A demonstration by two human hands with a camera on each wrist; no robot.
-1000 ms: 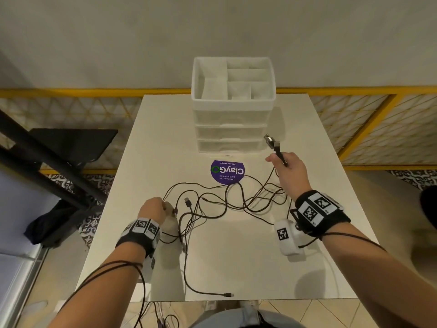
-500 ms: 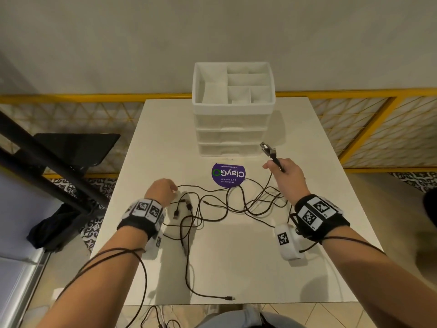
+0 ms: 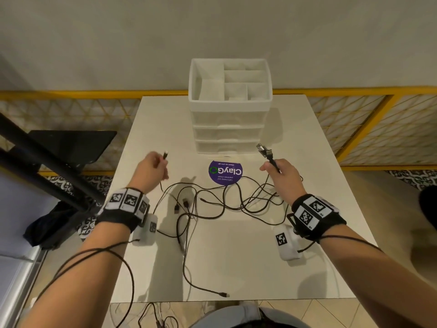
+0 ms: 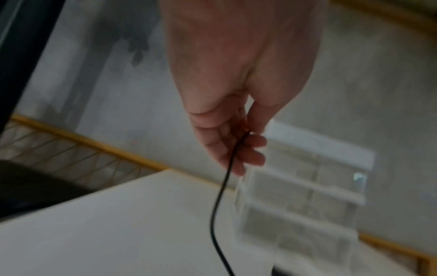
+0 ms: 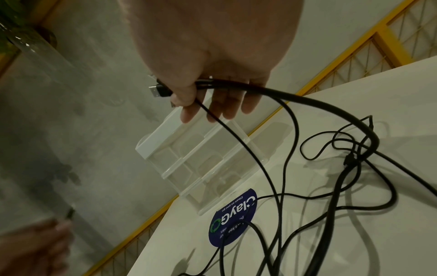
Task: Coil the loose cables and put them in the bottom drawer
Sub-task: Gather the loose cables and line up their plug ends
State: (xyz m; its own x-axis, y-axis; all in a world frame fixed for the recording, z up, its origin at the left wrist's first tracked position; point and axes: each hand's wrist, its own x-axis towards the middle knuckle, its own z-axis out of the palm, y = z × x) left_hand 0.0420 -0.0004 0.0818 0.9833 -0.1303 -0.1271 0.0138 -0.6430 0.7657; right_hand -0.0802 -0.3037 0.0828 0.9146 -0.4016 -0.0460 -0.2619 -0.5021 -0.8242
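Observation:
Several black cables (image 3: pixel 212 202) lie tangled across the white table (image 3: pixel 236 263). My left hand (image 3: pixel 151 168) is raised above the table's left side and pinches one thin cable end (image 3: pixel 165 155), which hangs down from the fingers (image 4: pixel 236 149). My right hand (image 3: pixel 281 171) grips cable ends with USB plugs (image 3: pixel 263 149) sticking up out of the fist; in the right wrist view the plug (image 5: pixel 158 91) pokes out beside the thumb and the cords (image 5: pixel 295 112) trail down to the tangle. The white drawer unit (image 3: pixel 230 136) stands at the table's back, all drawers closed.
A round purple sticker (image 3: pixel 225 172) lies in front of the drawer unit. One cable end (image 3: pixel 223 294) reaches the table's near edge. A yellow railing (image 3: pixel 354 91) runs behind the table, and black bars (image 3: pixel 47 162) stand to the left.
My left hand has lifted off the table from the tangle's left edge and moved forward, taking up a thin cable end. The right hand keeps its grip almost in place.

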